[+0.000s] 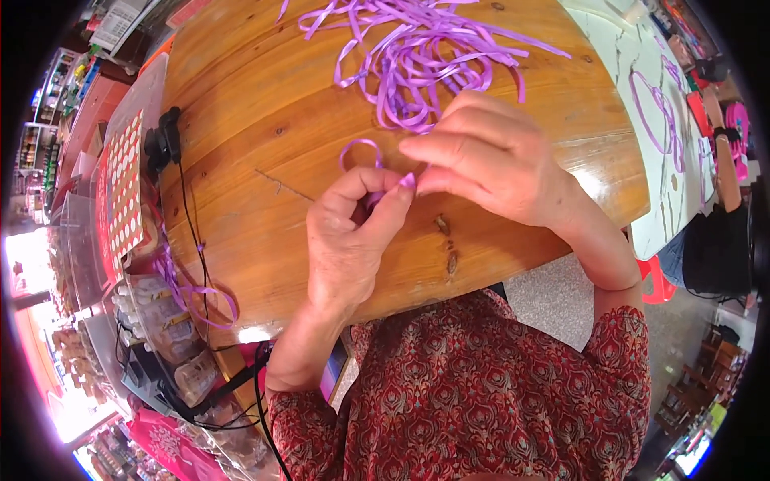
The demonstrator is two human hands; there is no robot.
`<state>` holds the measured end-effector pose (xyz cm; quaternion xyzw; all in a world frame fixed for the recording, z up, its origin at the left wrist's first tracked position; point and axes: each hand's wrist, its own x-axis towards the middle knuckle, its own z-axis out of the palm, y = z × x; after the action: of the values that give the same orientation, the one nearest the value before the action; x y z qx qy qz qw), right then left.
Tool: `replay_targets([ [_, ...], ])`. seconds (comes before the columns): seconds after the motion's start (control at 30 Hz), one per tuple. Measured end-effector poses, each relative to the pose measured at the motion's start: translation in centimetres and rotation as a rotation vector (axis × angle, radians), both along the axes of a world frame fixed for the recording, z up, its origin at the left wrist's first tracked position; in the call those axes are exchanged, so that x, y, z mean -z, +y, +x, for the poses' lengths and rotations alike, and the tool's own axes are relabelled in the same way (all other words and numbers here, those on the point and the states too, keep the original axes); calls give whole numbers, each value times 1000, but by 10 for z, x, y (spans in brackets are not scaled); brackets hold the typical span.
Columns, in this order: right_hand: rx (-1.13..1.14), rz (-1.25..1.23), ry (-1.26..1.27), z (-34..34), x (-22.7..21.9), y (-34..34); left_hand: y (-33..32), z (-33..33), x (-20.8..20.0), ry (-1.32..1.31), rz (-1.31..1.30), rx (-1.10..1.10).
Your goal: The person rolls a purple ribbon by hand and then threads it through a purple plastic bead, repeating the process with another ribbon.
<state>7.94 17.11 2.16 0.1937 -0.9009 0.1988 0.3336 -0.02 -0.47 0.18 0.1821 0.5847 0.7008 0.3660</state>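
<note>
Over the wooden table, my left hand (345, 232) is closed with thumb and forefinger pinching a narrow purple ribbon (407, 181). Its end pokes out at the thumb tip, and a small loop of ribbon (361, 143) curls up beyond the fingers. Close beside that tip, my right hand (497, 164) has its fingers curled and drawn together. Whatever lies between those fingertips is hidden. Just beyond both hands lies a large tangled heap of purple ribbon (433, 60).
Both hands work above the wooden table (257, 232). A black clip-like device (164, 140) with a cable sits at the left edge, near a dotted card (127, 188) and more ribbon (192, 293). At right, another person's arm (726, 152) is beside a white marbled table (597, 48).
</note>
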Motion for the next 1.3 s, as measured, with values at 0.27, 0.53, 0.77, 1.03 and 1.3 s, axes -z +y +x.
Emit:
replay_targets([
  [0.27, 8, -487, -148, 8, 7, -17, 2, 7, 8, 83, 63, -131],
  [0.53, 63, -595, -226, 8, 7, -26, 2, 9, 12, 181, 88, -111],
  [0.77, 72, -737, -218, 7, 4, -32, -1, 7, 17, 322, 112, -146],
  [1.03, 30, -746, -316, 7, 16, -28, -1, 7, 19, 354, 90, -124],
  [1.3, -148, -1608, -708, 7, 26, -34, -4, 6, 19, -133, 338, -53],
])
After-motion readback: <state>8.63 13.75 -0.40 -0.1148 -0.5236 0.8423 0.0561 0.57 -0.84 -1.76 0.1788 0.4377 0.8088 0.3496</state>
